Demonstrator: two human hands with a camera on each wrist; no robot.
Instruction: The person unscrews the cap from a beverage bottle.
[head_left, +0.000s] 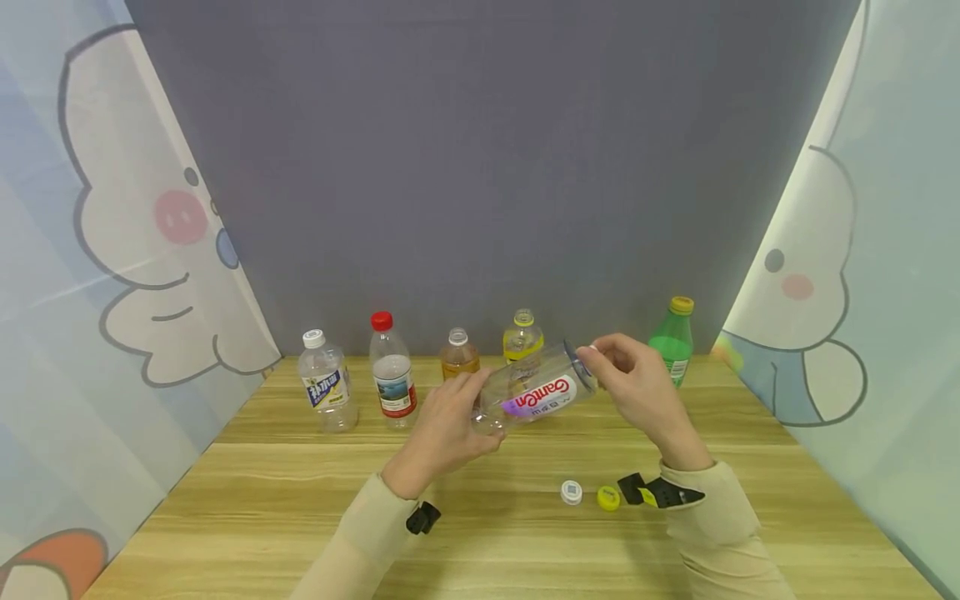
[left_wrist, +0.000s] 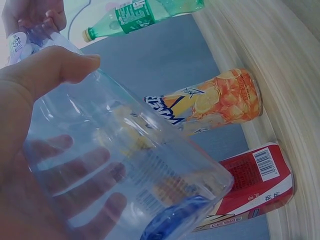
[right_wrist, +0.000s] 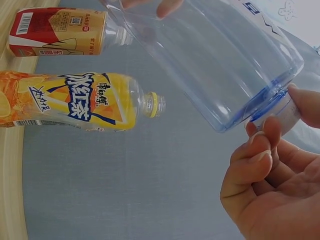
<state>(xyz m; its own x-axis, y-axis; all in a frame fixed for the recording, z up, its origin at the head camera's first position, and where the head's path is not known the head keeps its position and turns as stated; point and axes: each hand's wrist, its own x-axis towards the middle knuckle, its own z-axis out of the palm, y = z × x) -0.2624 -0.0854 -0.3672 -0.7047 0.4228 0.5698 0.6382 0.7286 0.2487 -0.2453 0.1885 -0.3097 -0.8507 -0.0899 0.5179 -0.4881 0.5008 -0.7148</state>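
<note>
A clear plastic bottle [head_left: 551,392] with a red-lettered label is held tilted above the table, its neck end toward the right. My left hand [head_left: 442,421] grips its lower part; through the clear wall, the fingers [left_wrist: 95,175] show in the left wrist view. At the neck, my right hand [head_left: 637,379] pinches a whitish cap [right_wrist: 282,117] between thumb and fingers. The cap sits against the bottle's neck; whether it is threaded on, I cannot tell. Behind the held bottle stand a capless yellow-labelled tea bottle [right_wrist: 85,102] and a capless red-and-gold-labelled bottle [right_wrist: 60,32].
A white cap [head_left: 572,492] and a yellow cap [head_left: 608,498] lie on the wooden table [head_left: 480,542]. At the back left stand a white-capped bottle [head_left: 327,387] and a red-capped bottle [head_left: 392,379]. A green bottle [head_left: 672,342] with a yellow cap stands at the back right.
</note>
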